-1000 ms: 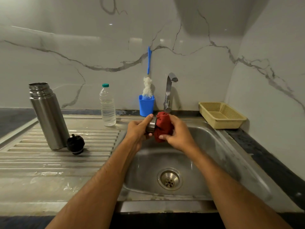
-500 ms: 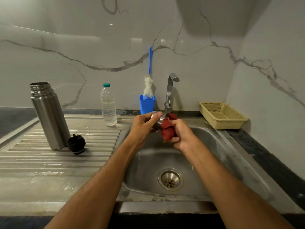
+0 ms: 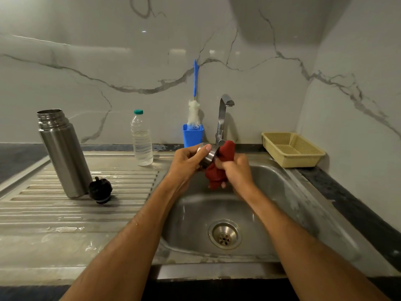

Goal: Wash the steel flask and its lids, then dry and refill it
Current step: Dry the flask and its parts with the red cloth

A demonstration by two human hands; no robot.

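I have my left hand (image 3: 188, 164) curled round the small round steel cup lid (image 3: 208, 156) above the steel sink (image 3: 282, 192), its open mouth facing right toward my right hand (image 3: 235, 170), which grips the crumpled red cloth (image 3: 219, 170) pressed into it.

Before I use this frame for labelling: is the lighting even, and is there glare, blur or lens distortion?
Head view: dim, warm light; a dark shadow patch on the wall above the tap; soft glare streaks on the marble wall and wet drainboard; wide-angle bending toward the edges; the left hand, steel lid and red cloth look slightly soft.
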